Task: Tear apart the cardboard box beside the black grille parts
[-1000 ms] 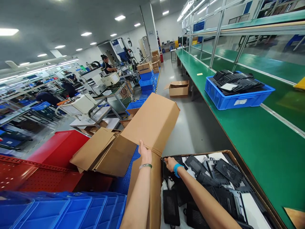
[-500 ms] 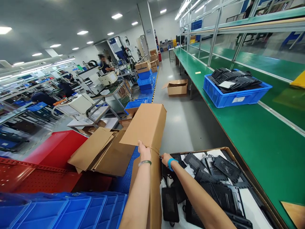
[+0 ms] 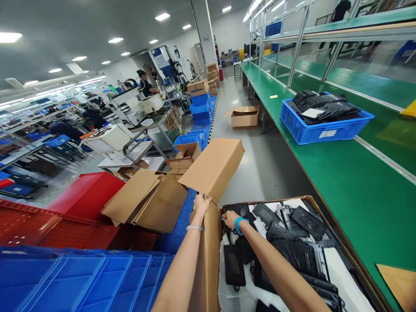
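Observation:
My left hand (image 3: 202, 204) grips the fold line of a long cardboard flap (image 3: 212, 168) that juts up and away from a large open cardboard box (image 3: 208, 255). My right hand (image 3: 230, 219), with a blue wristband, closes on the box's near inner edge beside the flap; a small dark object may be pinched in it, too small to tell. The box holds several black vented plastic panels (image 3: 292, 229) on white sheets.
A pile of flattened cardboard (image 3: 146, 201) lies left of the box on a red rack (image 3: 74, 216). Stacked blue crates (image 3: 81, 281) sit at the lower left. A green workbench (image 3: 341, 182) runs along the right with a blue bin of black parts (image 3: 325, 123). A person stands at distant stations.
The cardboard flap has swung lower and further right. My left hand has slid along its fold; my right hand has stayed at the box's inner edge.

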`<move>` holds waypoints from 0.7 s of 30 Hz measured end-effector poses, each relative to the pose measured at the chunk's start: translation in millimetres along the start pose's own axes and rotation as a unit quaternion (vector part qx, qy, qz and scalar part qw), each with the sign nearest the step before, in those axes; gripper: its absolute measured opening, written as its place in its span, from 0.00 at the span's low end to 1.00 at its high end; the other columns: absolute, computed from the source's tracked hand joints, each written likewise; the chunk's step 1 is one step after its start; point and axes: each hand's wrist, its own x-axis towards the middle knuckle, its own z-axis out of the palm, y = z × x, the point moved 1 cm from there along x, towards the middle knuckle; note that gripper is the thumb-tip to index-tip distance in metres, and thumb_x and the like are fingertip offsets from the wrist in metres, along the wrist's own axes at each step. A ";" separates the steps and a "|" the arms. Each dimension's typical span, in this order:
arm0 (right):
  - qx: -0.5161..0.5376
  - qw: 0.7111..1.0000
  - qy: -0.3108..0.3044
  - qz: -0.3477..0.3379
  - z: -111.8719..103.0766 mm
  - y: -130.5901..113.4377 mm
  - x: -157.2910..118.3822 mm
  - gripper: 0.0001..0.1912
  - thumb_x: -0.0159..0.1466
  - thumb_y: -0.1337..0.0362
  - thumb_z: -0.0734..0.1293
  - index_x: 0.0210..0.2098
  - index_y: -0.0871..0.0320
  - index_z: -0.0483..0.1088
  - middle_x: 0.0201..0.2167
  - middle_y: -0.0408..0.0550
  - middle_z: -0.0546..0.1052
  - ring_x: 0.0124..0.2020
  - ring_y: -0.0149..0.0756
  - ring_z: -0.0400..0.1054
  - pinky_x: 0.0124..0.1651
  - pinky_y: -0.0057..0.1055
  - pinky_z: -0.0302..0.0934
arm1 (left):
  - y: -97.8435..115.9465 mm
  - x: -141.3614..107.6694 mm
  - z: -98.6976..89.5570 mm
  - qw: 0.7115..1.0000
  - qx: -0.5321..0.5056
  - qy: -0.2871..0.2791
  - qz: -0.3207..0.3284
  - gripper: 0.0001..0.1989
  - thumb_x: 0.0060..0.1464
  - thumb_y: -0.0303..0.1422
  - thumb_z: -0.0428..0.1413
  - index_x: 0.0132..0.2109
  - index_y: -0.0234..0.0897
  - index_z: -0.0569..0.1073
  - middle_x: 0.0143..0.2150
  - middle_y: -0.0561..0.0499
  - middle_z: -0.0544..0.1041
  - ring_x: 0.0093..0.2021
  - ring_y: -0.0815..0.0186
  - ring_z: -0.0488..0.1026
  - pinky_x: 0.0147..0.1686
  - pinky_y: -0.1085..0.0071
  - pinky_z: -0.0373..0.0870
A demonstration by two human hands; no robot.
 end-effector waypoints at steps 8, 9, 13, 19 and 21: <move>-0.047 0.998 0.051 -0.013 5.2 4.8 -5.1 0.12 0.66 0.63 0.63 0.47 0.61 0.70 0.44 0.51 0.76 0.46 0.38 0.70 0.50 0.42 0.66 | 10.6 -41.7 -11.3 0.996 0.085 0.017 0.036 0.29 0.30 0.24 0.68 0.44 0.33 0.71 0.57 0.28 0.69 0.65 0.38 0.56 0.61 0.40 0.47; -0.053 0.997 0.051 -0.014 4.4 5.3 -6.0 0.12 0.66 0.62 0.63 0.47 0.61 0.70 0.44 0.51 0.76 0.47 0.39 0.70 0.51 0.42 0.66 | 3.9 -61.3 -15.6 0.993 0.103 0.018 0.053 0.36 0.30 0.23 0.68 0.51 0.32 0.68 0.63 0.25 0.61 0.67 0.37 0.50 0.61 0.37 0.41; -0.069 0.997 0.037 -0.026 9.2 6.5 -16.0 0.13 0.67 0.62 0.63 0.48 0.61 0.70 0.42 0.51 0.76 0.45 0.38 0.71 0.49 0.40 0.67 | -39.4 -155.0 -35.6 0.970 0.223 0.013 0.100 0.41 0.39 0.30 0.64 0.62 0.30 0.59 0.67 0.22 0.52 0.67 0.32 0.45 0.59 0.31 0.38; -0.093 0.995 0.006 -0.037 28.6 8.9 -41.0 0.13 0.68 0.62 0.61 0.48 0.62 0.69 0.39 0.49 0.77 0.39 0.35 0.72 0.44 0.37 0.69 | -65.1 -211.1 -42.4 0.966 0.251 -0.035 0.057 0.29 0.57 0.34 0.46 0.62 0.20 0.60 0.62 0.22 0.62 0.61 0.40 0.61 0.56 0.48 0.60; -0.102 0.994 -0.004 -0.038 28.9 5.3 -40.9 0.13 0.67 0.61 0.62 0.47 0.62 0.69 0.39 0.49 0.76 0.38 0.34 0.72 0.42 0.36 0.69 | -64.9 -205.5 -43.1 0.982 0.177 -0.022 0.056 0.28 0.57 0.35 0.47 0.60 0.20 0.63 0.58 0.22 0.66 0.59 0.40 0.64 0.56 0.48 0.61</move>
